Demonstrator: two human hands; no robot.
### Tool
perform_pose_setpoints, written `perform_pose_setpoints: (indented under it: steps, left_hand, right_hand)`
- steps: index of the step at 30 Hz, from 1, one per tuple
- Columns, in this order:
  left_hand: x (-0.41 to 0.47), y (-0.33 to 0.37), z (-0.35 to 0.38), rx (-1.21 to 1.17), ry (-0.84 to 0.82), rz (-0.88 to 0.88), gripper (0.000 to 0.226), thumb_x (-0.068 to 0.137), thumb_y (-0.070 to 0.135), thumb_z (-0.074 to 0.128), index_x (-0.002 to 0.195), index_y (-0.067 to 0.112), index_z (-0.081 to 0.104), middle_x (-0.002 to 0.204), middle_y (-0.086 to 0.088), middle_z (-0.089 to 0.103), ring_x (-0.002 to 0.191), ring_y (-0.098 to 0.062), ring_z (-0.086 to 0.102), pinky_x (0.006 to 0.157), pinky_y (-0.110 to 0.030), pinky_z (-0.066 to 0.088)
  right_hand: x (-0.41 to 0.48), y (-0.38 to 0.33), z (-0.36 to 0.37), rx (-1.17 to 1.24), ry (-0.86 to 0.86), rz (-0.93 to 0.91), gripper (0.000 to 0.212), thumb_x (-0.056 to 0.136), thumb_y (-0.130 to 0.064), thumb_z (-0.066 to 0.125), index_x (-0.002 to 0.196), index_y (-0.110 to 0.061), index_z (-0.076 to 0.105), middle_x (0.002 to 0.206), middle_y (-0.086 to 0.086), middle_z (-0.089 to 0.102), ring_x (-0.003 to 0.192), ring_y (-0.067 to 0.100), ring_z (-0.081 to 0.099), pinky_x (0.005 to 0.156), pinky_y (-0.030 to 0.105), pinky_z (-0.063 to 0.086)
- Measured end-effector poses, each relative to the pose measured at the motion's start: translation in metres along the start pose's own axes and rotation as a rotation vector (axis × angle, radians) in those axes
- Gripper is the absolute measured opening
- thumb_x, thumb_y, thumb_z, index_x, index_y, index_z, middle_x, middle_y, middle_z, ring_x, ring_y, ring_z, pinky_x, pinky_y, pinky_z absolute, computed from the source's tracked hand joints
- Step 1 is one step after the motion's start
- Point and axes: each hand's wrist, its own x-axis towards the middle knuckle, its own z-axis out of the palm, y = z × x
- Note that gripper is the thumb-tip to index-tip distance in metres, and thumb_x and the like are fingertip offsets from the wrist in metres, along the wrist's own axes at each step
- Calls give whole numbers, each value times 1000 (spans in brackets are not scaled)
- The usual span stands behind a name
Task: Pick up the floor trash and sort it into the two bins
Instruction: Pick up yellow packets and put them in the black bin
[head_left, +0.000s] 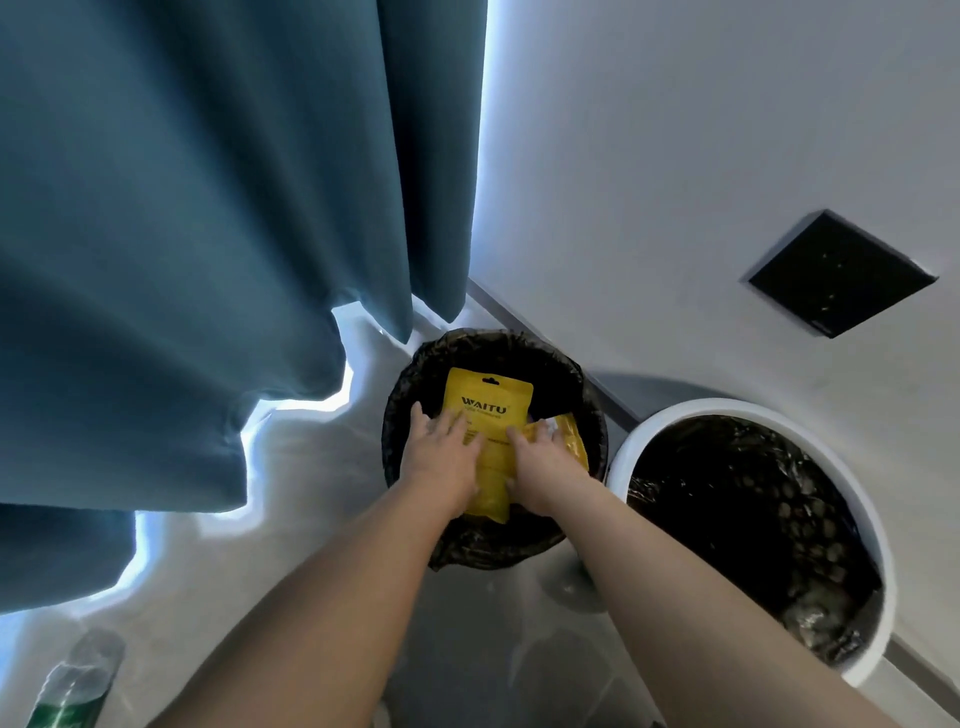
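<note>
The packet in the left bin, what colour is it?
Yellow packet, dark lettering, in the head view.

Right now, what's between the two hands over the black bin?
In the head view, the yellow WAITU pouch lies between the left hand and right hand, both pressing on it inside the black bin.

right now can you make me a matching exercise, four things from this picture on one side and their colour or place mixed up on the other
Things:
1. curtain
2. packet
3. plastic bottle
4. right-hand bin

Descriptions:
A. white rim, dark liner inside
B. lying on the floor at bottom left
C. yellow, over the black-lined bin, under both hands
D. blue-green, hanging at left

Pairs: 1-D, 2-C, 3-B, 4-A
</note>
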Motion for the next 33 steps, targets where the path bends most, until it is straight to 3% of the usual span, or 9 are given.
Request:
perform_pose_setpoints:
  steps: [4,8,11,14,19,23,24,28,33]
  left_hand:
    - [17,5,21,77,-140,45,62,97,52,34,152,27,19,161,-7,5,148,-29,-4,110,-66,-11]
    - [10,-2,25,82,-174,66,60,97,51,33,151,24,25,160,-8,11,148,-27,-2,109,-64,-16]
    - [-11,-13,15,-10,-75,66,66,96,57,32,152,24,21,161,-8,7,148,-26,-6,112,-61,-15]
    - [-58,-27,-1,-44,112,58,71,94,61,30,153,25,11,161,-8,-2,148,-25,-11,112,-59,-17]
    - [-171,-67,7,-71,319,-147,73,95,61,26,153,24,5,161,-7,-4,148,-26,-10,112,-59,-13]
    - [-277,-104,49,-79,434,-286,69,90,58,39,148,20,34,157,-12,25,146,-30,18,113,-64,5]
    - [-307,-110,63,-48,422,-329,69,90,58,41,147,20,36,156,-12,27,146,-30,20,112,-64,8]
    - [-437,-128,130,-63,312,-581,69,95,59,28,153,24,16,161,-8,9,149,-26,2,112,-62,-6]
    - [-583,-134,207,-149,175,-819,68,96,59,21,153,24,6,161,-7,0,149,-26,-5,111,-63,-7]
  right_hand:
    - [16,-1,14,19,-83,20,72,96,-23,51,154,-20,8,159,22,-5,146,44,-1,116,53,23]
    - [11,-3,17,41,-138,28,72,96,-26,50,155,-19,8,160,21,-5,146,44,1,116,52,20]
    - [-8,-5,6,64,6,4,71,94,-28,53,153,-21,13,160,16,2,146,41,3,116,52,22]
    - [-43,-14,-2,-156,237,-47,72,97,-37,48,154,-22,8,162,15,-1,148,39,-2,119,51,11]
    - [-111,-54,2,-251,419,-115,76,96,-58,34,154,-29,-5,162,11,-11,147,36,-15,116,60,-2]
    - [-160,-119,18,-325,443,-311,73,97,-57,31,154,-31,-8,161,8,-16,146,36,-18,115,62,-4]
    - [-173,-139,22,-353,434,-359,73,98,-57,31,154,-31,-9,161,8,-16,146,35,-18,115,62,-4]
    - [-240,-227,46,-437,381,-580,77,96,-56,36,153,-31,-9,161,8,-15,147,33,-15,117,59,-1]
    - [-339,-328,99,-497,359,-791,77,95,-56,39,153,-31,-5,162,6,-8,149,32,-8,117,58,6]
